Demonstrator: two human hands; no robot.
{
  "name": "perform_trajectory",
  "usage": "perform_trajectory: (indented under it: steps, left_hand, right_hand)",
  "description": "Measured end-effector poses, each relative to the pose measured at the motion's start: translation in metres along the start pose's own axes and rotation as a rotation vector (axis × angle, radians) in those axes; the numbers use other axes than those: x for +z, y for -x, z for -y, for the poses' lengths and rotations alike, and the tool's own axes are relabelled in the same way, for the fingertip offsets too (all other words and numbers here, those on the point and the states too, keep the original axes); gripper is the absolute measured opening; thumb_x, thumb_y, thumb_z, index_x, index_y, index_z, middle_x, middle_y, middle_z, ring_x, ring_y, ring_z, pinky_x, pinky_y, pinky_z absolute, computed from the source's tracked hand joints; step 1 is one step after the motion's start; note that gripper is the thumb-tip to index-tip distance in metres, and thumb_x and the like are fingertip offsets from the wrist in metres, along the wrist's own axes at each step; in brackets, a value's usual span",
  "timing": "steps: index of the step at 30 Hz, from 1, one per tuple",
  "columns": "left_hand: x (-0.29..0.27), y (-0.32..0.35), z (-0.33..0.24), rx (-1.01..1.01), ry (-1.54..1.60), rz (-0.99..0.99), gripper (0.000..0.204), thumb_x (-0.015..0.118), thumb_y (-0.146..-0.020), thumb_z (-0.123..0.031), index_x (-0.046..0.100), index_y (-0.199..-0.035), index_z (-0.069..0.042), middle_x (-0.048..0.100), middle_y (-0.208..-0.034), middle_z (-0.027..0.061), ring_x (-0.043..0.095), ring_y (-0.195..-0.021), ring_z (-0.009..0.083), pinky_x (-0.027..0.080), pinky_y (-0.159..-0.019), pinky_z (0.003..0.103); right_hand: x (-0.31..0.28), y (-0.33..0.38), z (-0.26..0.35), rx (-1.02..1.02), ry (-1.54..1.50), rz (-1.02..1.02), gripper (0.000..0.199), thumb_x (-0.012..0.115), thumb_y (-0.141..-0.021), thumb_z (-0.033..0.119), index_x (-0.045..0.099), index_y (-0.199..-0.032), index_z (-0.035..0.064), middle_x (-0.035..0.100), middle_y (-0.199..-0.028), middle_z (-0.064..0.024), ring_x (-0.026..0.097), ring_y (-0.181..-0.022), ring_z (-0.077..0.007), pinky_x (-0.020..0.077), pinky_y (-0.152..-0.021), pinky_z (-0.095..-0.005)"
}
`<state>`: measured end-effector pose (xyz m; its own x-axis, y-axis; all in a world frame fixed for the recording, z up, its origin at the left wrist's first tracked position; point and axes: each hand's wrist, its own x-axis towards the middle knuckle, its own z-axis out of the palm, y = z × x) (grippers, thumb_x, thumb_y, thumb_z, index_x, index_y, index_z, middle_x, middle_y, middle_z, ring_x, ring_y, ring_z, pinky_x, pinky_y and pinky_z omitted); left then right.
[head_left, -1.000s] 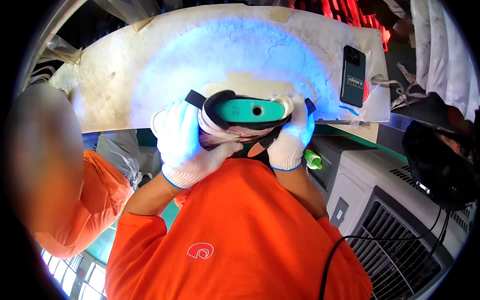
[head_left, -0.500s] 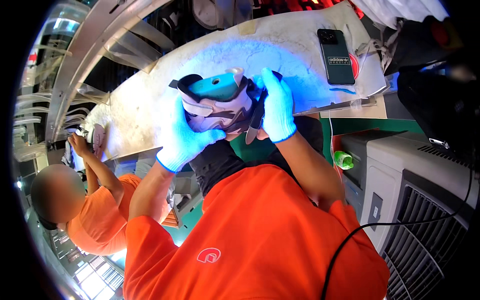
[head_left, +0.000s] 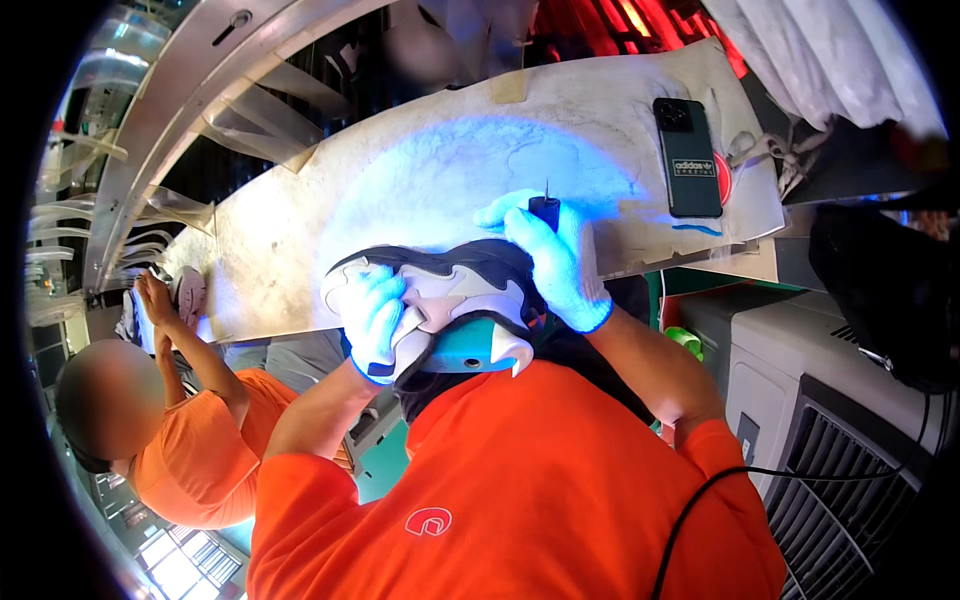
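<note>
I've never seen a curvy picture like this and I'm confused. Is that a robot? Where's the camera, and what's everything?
No robot here, just a person in an orange shirt. The camera sits on their head and looks down, and its very wide lens bends straight edges. The hands wear pale gloves, which look blue in the blue light.

The left hand holds a shoe, tipped so its opening faces the person. A teal block fills the inside. The right hand grips a dark tool with a thin tip pointing up.

On the whitish worktable lie a dark phone and, beside it, something round and red. At the left is another person.
</note>
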<state>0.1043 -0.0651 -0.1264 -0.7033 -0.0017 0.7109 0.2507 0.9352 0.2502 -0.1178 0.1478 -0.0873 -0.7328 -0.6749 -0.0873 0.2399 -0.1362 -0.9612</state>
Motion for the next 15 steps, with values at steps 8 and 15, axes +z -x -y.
perform_trajectory:
  steps: [8,15]
  left_hand:
    - [0.002,-0.023,0.002,0.009,0.002,0.046,0.030,0.081,-0.085,-0.020,0.068,-0.102,0.000,0.080,-0.116,0.0214,0.076,-0.113,0.0448,0.059,-0.097,0.059]
    - [-0.002,-0.029,0.003,0.048,-0.007,0.085,0.024,0.079,-0.087,-0.018,0.069,-0.098,0.001,0.080,-0.113,0.0216,0.076,-0.110,0.0441,0.059,-0.091,0.057]
  right_hand:
    - [0.000,-0.037,0.020,0.201,0.205,0.405,0.035,0.062,-0.109,0.021,0.079,-0.125,-0.0055,0.082,-0.117,-0.0116,0.073,-0.108,-0.0173,0.0559,-0.101,-0.0341]
    - [-0.008,-0.047,0.005,0.102,0.229,0.601,0.050,0.064,-0.110,0.022,0.068,-0.149,-0.0084,0.076,-0.140,-0.0152,0.069,-0.127,-0.0217,0.0510,-0.114,-0.0339]
